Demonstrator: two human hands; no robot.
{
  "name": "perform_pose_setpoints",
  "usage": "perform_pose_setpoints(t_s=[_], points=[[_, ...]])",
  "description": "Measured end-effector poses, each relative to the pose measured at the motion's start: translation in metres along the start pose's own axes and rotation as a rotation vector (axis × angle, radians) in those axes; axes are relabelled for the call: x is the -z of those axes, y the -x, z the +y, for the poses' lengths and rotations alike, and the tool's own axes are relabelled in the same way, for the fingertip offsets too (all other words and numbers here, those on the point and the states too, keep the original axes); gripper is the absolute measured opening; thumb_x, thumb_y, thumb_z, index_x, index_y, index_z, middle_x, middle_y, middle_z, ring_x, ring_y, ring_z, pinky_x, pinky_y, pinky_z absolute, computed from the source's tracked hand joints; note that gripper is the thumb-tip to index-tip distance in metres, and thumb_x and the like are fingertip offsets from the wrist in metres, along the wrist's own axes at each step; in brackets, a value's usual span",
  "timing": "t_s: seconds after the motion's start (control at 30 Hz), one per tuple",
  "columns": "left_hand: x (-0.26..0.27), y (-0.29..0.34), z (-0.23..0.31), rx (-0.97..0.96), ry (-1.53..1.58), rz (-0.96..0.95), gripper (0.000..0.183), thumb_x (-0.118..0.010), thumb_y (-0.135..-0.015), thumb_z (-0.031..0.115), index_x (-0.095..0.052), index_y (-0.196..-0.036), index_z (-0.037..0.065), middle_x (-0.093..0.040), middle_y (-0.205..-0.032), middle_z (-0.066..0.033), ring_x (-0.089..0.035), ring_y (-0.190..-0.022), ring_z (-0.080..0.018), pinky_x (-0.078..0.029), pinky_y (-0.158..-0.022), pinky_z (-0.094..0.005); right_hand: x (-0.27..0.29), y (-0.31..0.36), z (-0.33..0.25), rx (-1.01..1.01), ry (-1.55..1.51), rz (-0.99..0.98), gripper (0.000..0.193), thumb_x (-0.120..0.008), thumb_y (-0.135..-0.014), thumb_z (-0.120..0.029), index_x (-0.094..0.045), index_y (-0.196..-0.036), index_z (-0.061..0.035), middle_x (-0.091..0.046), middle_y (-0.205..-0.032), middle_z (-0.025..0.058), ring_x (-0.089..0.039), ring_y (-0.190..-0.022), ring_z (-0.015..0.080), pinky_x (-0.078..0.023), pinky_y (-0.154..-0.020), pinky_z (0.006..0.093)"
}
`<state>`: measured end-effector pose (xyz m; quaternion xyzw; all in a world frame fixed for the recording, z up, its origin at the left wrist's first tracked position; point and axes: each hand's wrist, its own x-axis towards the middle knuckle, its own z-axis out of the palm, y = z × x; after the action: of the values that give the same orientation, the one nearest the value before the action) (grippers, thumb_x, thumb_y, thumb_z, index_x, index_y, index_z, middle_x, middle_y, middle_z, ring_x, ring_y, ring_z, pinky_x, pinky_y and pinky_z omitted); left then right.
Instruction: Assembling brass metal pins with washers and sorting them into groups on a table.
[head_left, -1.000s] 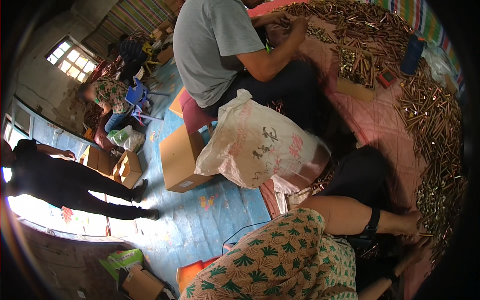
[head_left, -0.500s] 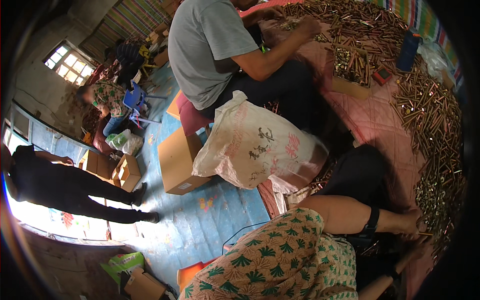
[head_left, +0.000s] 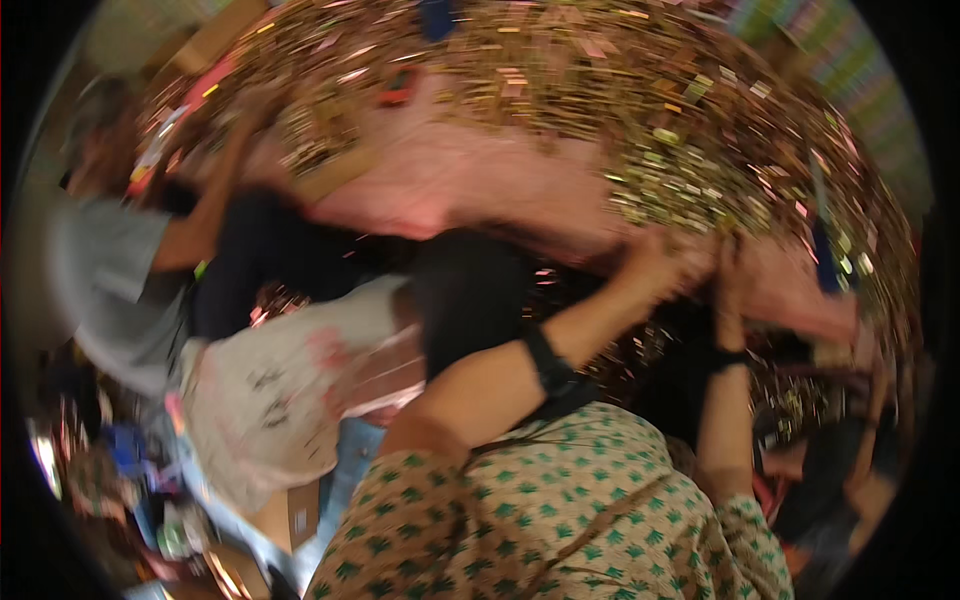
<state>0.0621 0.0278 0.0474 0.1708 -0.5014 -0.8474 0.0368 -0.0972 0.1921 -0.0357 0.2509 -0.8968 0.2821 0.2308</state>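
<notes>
The whole view is smeared by motion. My left hand [head_left: 662, 268] reaches in at the edge of a pink quilted cloth [head_left: 450, 165], a dark band on its wrist. Close beside it on the right is my right hand [head_left: 733, 272], fingers pointing away from me. Blur hides whether either hand holds anything. Just beyond both lies a pile of small shiny pale-gold pieces [head_left: 680, 180]. Behind that spreads a wide heap of slim brass-brown metal rods [head_left: 540, 85].
A person in a grey shirt [head_left: 110, 265] sits at the left, by a box [head_left: 340, 172] of pieces. A white woven sack [head_left: 265, 400] leans beside my dark-clothed knee [head_left: 470, 290]. Another person's arm [head_left: 875, 420] shows at the right. A small red object [head_left: 398, 88] lies near the heap.
My view has swung right, bringing the heap and both hands toward the middle. The sack and grey-shirted person now appear farther left. A thin rod seen by my hands earlier is lost in blur.
</notes>
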Motion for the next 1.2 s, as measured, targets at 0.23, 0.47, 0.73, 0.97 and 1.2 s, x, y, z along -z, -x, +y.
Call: perform_pose_setpoints(t_s=[0.23, 0.47, 0.73, 0.97, 1.2], points=[[-0.009, -0.012, -0.005, 0.083, 0.201, -0.022, 0.023, -0.064, -0.087, 0.013, -0.058, -0.107, 0.002, -0.061, -0.076, -0.0046, -0.05, -0.054, -0.0092, -0.04, -0.043, -0.0237, 0.034, -0.01, -0.029, 0.002, -0.141, 0.124, 0.014, -0.061, -0.085, -0.013, -0.059, -0.098, -0.007, -0.064, -0.081, 0.0126, -0.062, -0.072, 0.0308, -0.048, -0.064, 0.038], [-0.019, -0.026, -0.01, 0.129, 0.211, 0.04, 0.021, -0.063, -0.088, 0.012, -0.058, -0.106, 0.002, -0.061, -0.077, -0.0051, -0.05, -0.054, -0.0098, -0.041, -0.044, -0.0239, 0.043, -0.026, -0.019, -0.195, -0.508, -0.076, 0.015, -0.06, -0.084, -0.009, -0.062, -0.097, -0.0014, -0.066, -0.085, 0.0127, -0.065, -0.078, 0.0248, -0.049, -0.069, 0.0336], [-0.027, -0.037, -0.012, 0.16, 0.187, 0.049, 0.021, -0.061, -0.089, 0.013, -0.057, -0.108, 0.003, -0.061, -0.079, -0.0048, -0.049, -0.056, -0.0095, -0.041, -0.047, -0.0241, 0.026, -0.113, -0.012, 0.018, -0.354, -0.081, 0.023, -0.066, -0.078, -0.015, -0.067, -0.094, 0.0012, -0.067, -0.088, 0.0176, -0.064, -0.082, 0.0317, -0.05, -0.076, 0.0375], [-0.025, -0.041, -0.015, 0.141, 0.214, 0.046, 0.022, -0.061, -0.089, 0.013, -0.056, -0.107, 0.002, -0.061, -0.08, -0.0056, -0.05, -0.057, -0.0098, -0.041, -0.047, -0.0247, -0.006, -0.138, -0.008, -0.067, -0.104, -0.218, 0.029, -0.075, -0.07, -0.021, -0.067, -0.087, 0.0004, -0.066, -0.083, 0.0198, -0.064, -0.08, 0.0345, -0.05, -0.075, 0.0395], [-0.027, -0.04, -0.012, 0.14, 0.219, 0.029, 0.021, -0.062, -0.089, 0.013, -0.056, -0.106, 0.003, -0.06, -0.08, -0.0057, -0.05, -0.056, -0.0099, -0.042, -0.047, -0.0247, 0.005, -0.127, 0.002, -0.306, -0.485, -0.237, 0.012, -0.072, -0.077, -0.009, -0.068, -0.082, 0.0006, -0.065, -0.062, 0.0063, -0.059, -0.051, 0.0103, -0.047, -0.05, 0.0243]])
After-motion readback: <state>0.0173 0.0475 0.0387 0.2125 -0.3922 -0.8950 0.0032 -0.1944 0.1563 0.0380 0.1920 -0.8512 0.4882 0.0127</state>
